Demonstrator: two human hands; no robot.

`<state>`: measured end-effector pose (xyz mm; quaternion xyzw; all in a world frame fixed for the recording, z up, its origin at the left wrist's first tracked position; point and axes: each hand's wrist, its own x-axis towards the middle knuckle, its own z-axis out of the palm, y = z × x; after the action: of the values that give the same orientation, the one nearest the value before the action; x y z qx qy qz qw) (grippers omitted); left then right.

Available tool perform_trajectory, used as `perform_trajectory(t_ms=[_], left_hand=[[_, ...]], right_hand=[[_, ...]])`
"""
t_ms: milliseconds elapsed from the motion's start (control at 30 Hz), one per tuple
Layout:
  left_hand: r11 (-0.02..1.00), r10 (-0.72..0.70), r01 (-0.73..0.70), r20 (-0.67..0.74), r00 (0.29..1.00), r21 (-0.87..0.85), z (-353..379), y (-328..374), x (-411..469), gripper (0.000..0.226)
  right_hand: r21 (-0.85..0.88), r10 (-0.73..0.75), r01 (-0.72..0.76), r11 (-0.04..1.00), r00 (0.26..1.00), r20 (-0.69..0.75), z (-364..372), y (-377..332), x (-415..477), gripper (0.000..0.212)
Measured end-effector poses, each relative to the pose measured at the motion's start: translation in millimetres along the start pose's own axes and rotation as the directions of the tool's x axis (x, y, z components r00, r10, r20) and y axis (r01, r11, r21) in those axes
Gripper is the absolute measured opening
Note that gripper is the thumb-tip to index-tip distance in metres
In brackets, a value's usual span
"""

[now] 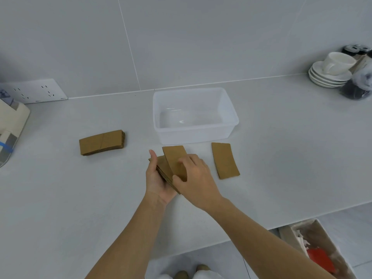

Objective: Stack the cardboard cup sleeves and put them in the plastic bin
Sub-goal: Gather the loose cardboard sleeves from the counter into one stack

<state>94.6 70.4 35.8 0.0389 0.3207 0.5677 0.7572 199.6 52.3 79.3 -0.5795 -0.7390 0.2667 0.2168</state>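
Observation:
My left hand [156, 178] cradles a small stack of brown cardboard sleeves [164, 171] just above the counter. My right hand [196, 176] pinches one more sleeve [174, 160] and lays it tilted over that stack. A single flat sleeve [225, 160] lies on the counter to the right of my hands. Another stack of sleeves [101, 141] rests at the left. The clear plastic bin [194, 130] stands behind my hands with nothing in it.
White saucers with a cup [330, 71] and dark jars sit at the back right. A wall socket plate [34, 90] and a cloth bag [10, 125] are at the left. A cardboard box [320, 246] stands on the floor beyond the counter's front edge.

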Motion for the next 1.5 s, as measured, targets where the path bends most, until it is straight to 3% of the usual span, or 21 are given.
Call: perform_trajectory(t_ms=[300,467,633,733,833,933,1067,1167,1500], left_hand=[[0.995,-0.093,0.095,0.047,0.995,-0.028,-11.0,-1.6,4.5,0.071],[0.995,-0.096,0.096,-0.014,0.995,-0.025,-9.2,-7.5,1.7,0.050],[0.985,-0.164,0.166,-0.042,0.986,0.042,-3.6,-7.6,2.8,0.041],[0.983,-0.161,0.168,-0.087,0.983,0.079,2.4,-10.0,2.1,0.034],[0.990,-0.139,0.139,-0.107,0.984,-0.013,5.6,-12.4,1.0,0.033],[0.992,-0.127,0.125,-0.124,0.984,-0.018,6.0,-14.8,-0.5,0.026],[0.993,-0.118,0.115,-0.123,0.985,-0.036,5.8,-18.3,-3.0,0.023],[0.993,-0.118,0.115,-0.123,0.985,-0.038,5.8,-20.0,-3.6,0.026],[0.994,-0.112,0.109,-0.139,0.984,-0.031,9.0,-20.2,-1.8,0.034]], right_hand=[[-0.005,-0.121,0.122,0.993,0.988,0.100,8.7,9.6,-8.0,0.033],[0.059,-0.073,0.058,0.997,0.953,0.293,-5.8,14.7,-3.0,0.038],[0.074,-0.012,-0.029,0.997,0.869,0.495,-35.2,21.8,6.8,0.041],[0.115,0.069,-0.127,0.985,0.909,0.411,-48.3,32.8,15.2,0.037],[0.068,0.202,-0.214,0.974,0.968,0.151,-51.3,50.2,22.7,0.035],[-0.052,0.293,-0.295,0.954,0.955,-0.046,-46.9,69.6,22.5,0.035],[-0.220,0.391,-0.397,0.891,0.917,-0.073,-31.0,96.5,14.1,0.075],[-0.231,0.405,-0.405,0.885,0.913,-0.051,-18.3,106.2,7.5,0.086],[-0.205,0.296,-0.307,0.930,0.952,-0.080,-16.5,102.2,0.9,0.041]])
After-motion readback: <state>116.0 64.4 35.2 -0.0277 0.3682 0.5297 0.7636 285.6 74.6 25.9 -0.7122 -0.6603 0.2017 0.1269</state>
